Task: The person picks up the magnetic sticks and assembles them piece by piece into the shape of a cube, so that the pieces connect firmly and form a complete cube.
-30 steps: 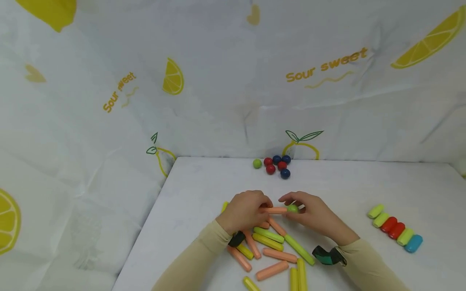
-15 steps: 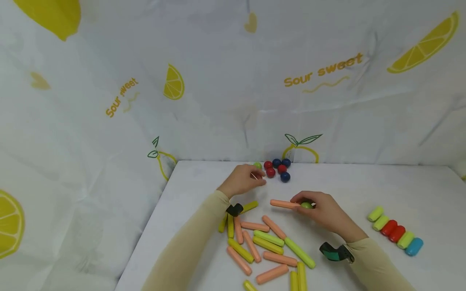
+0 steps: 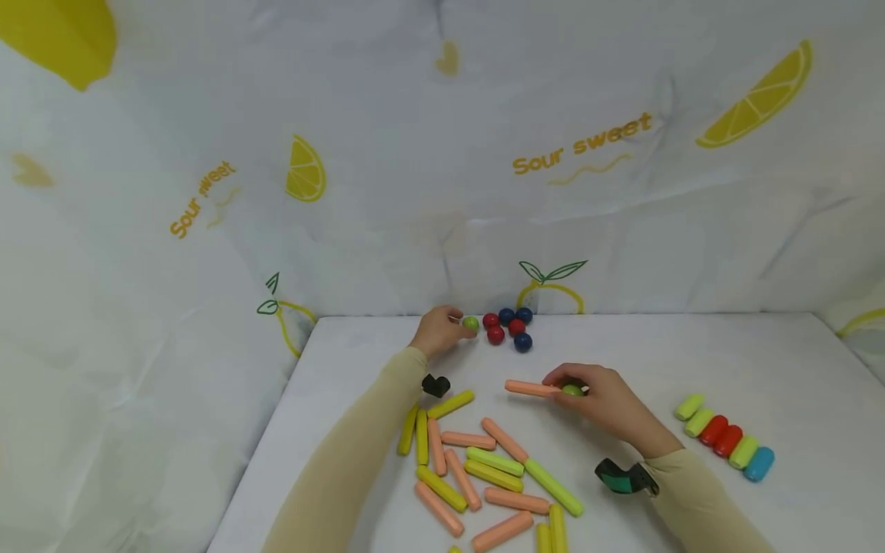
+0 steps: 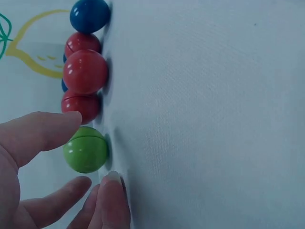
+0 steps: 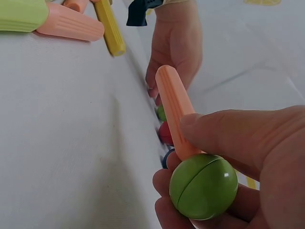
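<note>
Our right grip (image 3: 614, 399) holds the orange stick (image 5: 174, 107) with a green ball (image 5: 202, 188) at its end; we'd best hold both steady. Our left grip (image 3: 439, 332), fingers parted around the second green ball (image 4: 86, 153) near the worktop's (image 3: 608, 342) far edge, looks unclosed, though contact is hard to judge; we should pinch squarely, sparing the nearest red ball (image 4: 79, 106).

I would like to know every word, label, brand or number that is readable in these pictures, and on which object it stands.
"Sour sweet": orange lettering, right of centre on the white backdrop, head view.
"Sour sweet": smaller, slanting lettering, farther left on the same backdrop.
No other text is readable: I see none on the sticks, balls or dark wrist bands.
</note>
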Demonstrator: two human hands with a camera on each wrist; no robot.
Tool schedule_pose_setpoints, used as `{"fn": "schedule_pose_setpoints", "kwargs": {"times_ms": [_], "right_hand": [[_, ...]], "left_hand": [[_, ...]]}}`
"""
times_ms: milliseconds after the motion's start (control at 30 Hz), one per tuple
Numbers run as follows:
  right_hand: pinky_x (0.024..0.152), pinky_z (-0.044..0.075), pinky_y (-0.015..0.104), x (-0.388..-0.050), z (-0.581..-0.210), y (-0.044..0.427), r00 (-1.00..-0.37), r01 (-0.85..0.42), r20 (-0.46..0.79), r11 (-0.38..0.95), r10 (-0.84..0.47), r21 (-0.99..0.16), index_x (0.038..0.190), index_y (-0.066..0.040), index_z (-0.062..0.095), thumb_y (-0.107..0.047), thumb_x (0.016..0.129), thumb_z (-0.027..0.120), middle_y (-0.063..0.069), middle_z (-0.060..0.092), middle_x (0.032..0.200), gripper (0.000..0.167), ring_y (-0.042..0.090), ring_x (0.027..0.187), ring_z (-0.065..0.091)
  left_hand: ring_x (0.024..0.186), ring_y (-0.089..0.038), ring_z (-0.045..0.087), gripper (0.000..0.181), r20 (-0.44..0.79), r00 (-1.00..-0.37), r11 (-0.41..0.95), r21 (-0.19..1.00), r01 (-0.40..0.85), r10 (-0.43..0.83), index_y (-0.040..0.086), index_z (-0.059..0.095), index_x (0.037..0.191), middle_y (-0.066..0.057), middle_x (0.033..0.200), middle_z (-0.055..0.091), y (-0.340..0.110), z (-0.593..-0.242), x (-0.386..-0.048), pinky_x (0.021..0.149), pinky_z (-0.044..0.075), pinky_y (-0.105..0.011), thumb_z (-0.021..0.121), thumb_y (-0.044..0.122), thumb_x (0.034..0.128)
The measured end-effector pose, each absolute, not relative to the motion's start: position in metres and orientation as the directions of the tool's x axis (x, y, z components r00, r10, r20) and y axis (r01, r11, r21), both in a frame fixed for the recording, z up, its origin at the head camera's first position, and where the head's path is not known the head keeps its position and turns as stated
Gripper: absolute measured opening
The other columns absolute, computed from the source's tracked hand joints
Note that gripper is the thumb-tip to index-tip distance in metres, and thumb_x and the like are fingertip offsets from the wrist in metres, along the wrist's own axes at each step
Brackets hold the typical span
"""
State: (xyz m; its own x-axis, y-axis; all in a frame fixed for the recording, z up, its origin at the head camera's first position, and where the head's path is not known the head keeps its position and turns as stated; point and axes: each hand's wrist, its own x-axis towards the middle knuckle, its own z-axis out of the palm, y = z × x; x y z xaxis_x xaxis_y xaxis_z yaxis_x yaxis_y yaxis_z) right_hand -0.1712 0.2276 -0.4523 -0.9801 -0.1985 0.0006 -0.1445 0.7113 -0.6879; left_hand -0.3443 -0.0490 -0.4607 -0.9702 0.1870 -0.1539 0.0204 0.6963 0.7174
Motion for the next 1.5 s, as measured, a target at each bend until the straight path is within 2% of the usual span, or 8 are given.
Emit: {"fn": "schedule_pose_setpoints", "kwargs": {"times_ms": [167,367,633,833,967,1200,1500], "right_hand": [[0.086,0.054,0.038,-0.171,-0.454,0.225,-0.981,-0.137,-0.009,0.716,-0.196,-0.685,0.113,-0.022,0.079,-0.022,0.100,0.078,-0.004,0.077,0.108,0.013,0.017,0.100,0.063],[0.085,0.054,0.037,-0.172,-0.456,0.226,-0.979,-0.142,-0.012,0.718,-0.205,-0.681,0.114,-0.022,0.078,-0.023,0.100,0.078,-0.004,0.077,0.108,0.014,0.016,0.098,0.063],[0.086,0.055,0.039,-0.173,-0.457,0.231,-0.976,-0.168,0.008,0.729,-0.217,-0.664,0.115,-0.022,0.078,-0.023,0.101,0.077,-0.004,0.078,0.109,0.014,0.016,0.100,0.065],[0.088,0.055,0.039,-0.173,-0.457,0.230,-0.978,-0.161,0.005,0.734,-0.210,-0.659,0.114,-0.022,0.079,-0.024,0.101,0.078,-0.003,0.078,0.110,0.013,0.018,0.102,0.065],[0.087,0.054,0.039,-0.173,-0.458,0.229,-0.978,-0.162,0.007,0.735,-0.209,-0.659,0.114,-0.022,0.079,-0.023,0.101,0.078,-0.003,0.078,0.110,0.013,0.018,0.102,0.065],[0.085,0.054,0.037,-0.173,-0.455,0.230,-0.977,-0.165,0.009,0.728,-0.214,-0.665,0.114,-0.021,0.079,-0.024,0.101,0.078,-0.003,0.078,0.109,0.014,0.018,0.101,0.064],[0.085,0.053,0.036,-0.172,-0.453,0.229,-0.977,-0.172,0.017,0.730,-0.214,-0.661,0.114,-0.021,0.079,-0.024,0.101,0.078,-0.002,0.078,0.108,0.014,0.018,0.100,0.064]], "left_hand": [[0.101,-0.023,0.072,0.050,-0.161,-0.970,0.705,0.709,0.015,0.183,0.009,0.074,0.133,-0.010,0.129,0.075,-0.051,-0.466,-0.349,0.095,0.060,-0.039,0.084,0.035,0.0905],[0.106,-0.022,0.069,0.044,-0.138,-0.974,0.715,0.699,0.033,0.180,0.010,0.076,0.130,-0.007,0.126,0.075,-0.057,-0.466,-0.340,0.098,0.059,-0.039,0.082,0.035,0.0942],[0.107,-0.019,0.070,0.041,-0.123,-0.937,0.674,0.726,0.140,0.327,0.019,0.076,0.133,-0.001,0.124,0.076,-0.066,-0.450,-0.302,0.090,0.059,-0.037,0.081,0.036,0.0965],[0.108,-0.016,0.073,0.038,-0.144,-0.900,0.596,0.789,0.147,0.412,0.024,0.076,0.132,0.002,0.125,0.076,-0.068,-0.444,-0.266,0.095,0.060,-0.037,0.082,0.034,0.0956],[0.105,-0.013,0.072,0.034,-0.158,-0.882,0.585,0.796,0.152,0.445,0.025,0.077,0.129,0.003,0.121,0.075,-0.065,-0.443,-0.250,0.094,0.060,-0.035,0.082,0.033,0.0958],[0.099,-0.009,0.070,0.032,-0.201,-0.864,0.610,0.779,0.144,0.461,0.025,0.077,0.126,0.006,0.116,0.074,-0.058,-0.441,-0.240,0.084,0.058,-0.029,0.082,0.034,0.0961],[0.097,-0.010,0.069,0.031,-0.198,-0.850,0.609,0.775,0.169,0.488,0.026,0.078,0.126,0.008,0.113,0.075,-0.055,-0.442,-0.237,0.081,0.055,-0.030,0.082,0.034,0.0961]]}}
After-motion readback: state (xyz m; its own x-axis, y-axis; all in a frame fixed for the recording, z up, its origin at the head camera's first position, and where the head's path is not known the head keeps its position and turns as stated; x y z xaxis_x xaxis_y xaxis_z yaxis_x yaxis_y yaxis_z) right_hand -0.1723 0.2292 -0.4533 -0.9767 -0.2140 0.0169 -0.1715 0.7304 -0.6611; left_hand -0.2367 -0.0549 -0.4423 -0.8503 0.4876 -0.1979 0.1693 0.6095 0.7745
